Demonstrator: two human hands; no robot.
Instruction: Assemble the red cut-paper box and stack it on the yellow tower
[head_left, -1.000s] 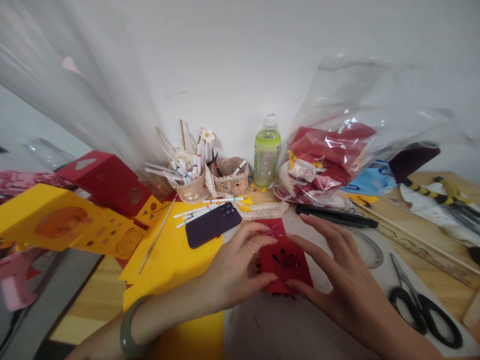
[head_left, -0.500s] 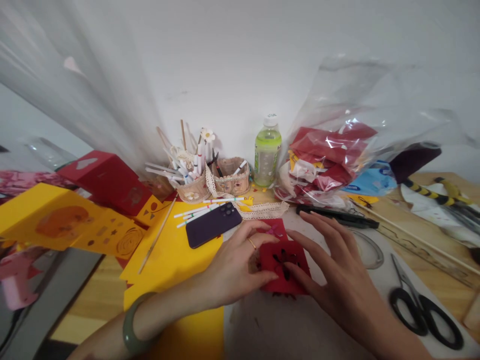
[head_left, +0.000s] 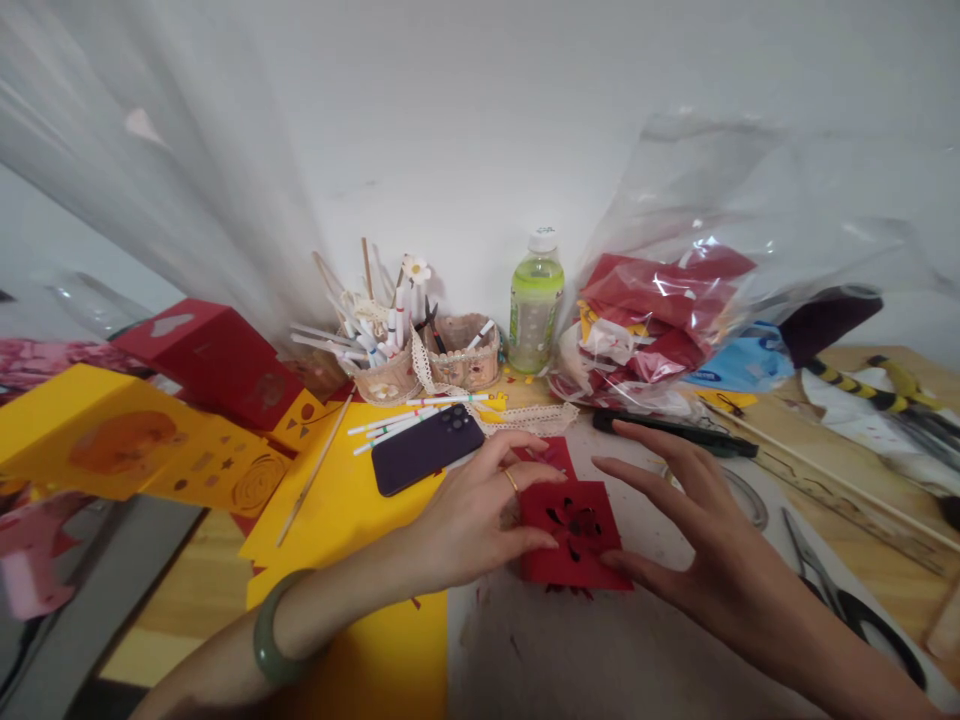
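Observation:
A square red paper card [head_left: 598, 562] with a flower-shaped cut-out lies between my hands, over a grey mat [head_left: 510, 650]. My left hand [head_left: 491, 515], wearing a ring, grips the card's left side, thumb over its face and fingers bent near its top edge. Spread apart with nothing held, my right hand [head_left: 705, 550] has its thumb tip at the card's right edge, while its other fingers are raised. Another red paper piece [head_left: 555, 455] shows behind the card. Dark red jagged bits stick out below its lower edge.
Yellow paper [head_left: 360, 550], a dark phone [head_left: 427, 448] and markers lie left. Behind stand a pen holder [head_left: 386, 380], a green-labelled bottle [head_left: 535, 310] and a plastic bag [head_left: 660, 320]. Black-handled scissors [head_left: 862, 620] and a black cutter [head_left: 675, 432] lie right.
My right hand has moved right and spread wider, its thumb shifting from the card's middle to its right edge. More of the cut-out now shows. My left hand stays nearly in place.

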